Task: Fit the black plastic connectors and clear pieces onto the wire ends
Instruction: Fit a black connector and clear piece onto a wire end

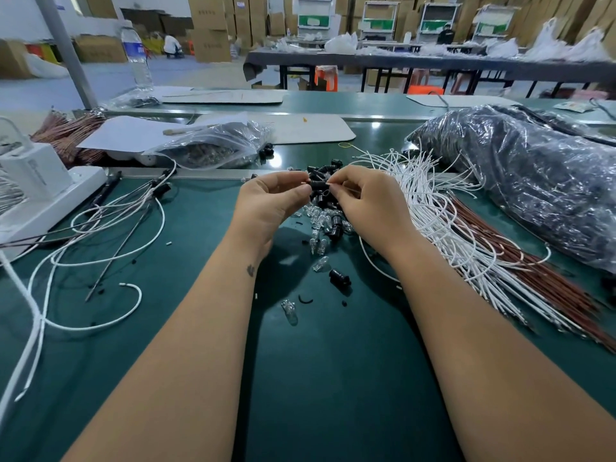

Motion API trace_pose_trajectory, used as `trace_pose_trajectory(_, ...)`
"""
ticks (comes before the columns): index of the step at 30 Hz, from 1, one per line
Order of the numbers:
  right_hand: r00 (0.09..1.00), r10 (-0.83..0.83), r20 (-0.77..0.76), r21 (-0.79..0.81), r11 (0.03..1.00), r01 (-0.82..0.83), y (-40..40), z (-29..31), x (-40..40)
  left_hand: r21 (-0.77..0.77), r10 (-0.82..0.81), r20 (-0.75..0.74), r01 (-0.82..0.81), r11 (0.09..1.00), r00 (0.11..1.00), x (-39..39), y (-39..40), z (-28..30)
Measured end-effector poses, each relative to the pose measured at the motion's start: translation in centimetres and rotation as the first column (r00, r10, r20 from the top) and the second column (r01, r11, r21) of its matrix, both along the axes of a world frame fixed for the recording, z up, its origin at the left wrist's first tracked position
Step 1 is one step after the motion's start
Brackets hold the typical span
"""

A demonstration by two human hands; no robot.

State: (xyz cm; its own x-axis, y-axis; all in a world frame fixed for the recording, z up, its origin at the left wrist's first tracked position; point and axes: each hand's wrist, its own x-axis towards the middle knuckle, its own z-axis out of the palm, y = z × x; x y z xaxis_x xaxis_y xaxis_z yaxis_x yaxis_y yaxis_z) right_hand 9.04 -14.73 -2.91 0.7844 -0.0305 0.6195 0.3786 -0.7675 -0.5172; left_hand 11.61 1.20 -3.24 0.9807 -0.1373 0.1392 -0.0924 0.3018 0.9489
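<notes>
My left hand and my right hand meet above the green table, both pinching one black connector between their fingertips. A white wire runs from under my right hand down and to the right. Below the hands lies a heap of black connectors and clear pieces. A single black connector and a clear piece lie nearer to me. What the fingers hide inside the grip cannot be made out.
A bundle of white wires and brown wires fans out at the right, beside a large black plastic bag. Loose white wires loop at the left near a white device. A clear bag of parts and a water bottle stand behind.
</notes>
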Motion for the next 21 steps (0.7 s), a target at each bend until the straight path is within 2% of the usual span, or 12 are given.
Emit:
trace_pose_trajectory(8,0.999,0.045,-0.023,-0.11,0.993,-0.048,0.16,0.09,-0.07,0.084,0.004,0.08,-0.011,0.996,0.997,-0.2,-0.02,-0.21)
trace_pose_trajectory(18,0.989,0.046,-0.137,-0.127,0.99,-0.064,-0.07,-0.03,0.04,0.212,0.016,0.167,-0.051,0.976,0.986,-0.21,-0.12,-0.17)
trace_pose_trajectory(21,0.993,0.021,-0.119,-0.161,0.986,-0.04,-0.01,0.07,-0.09,0.23,-0.017,0.175,-0.024,0.973,0.984,-0.2,0.02,-0.09)
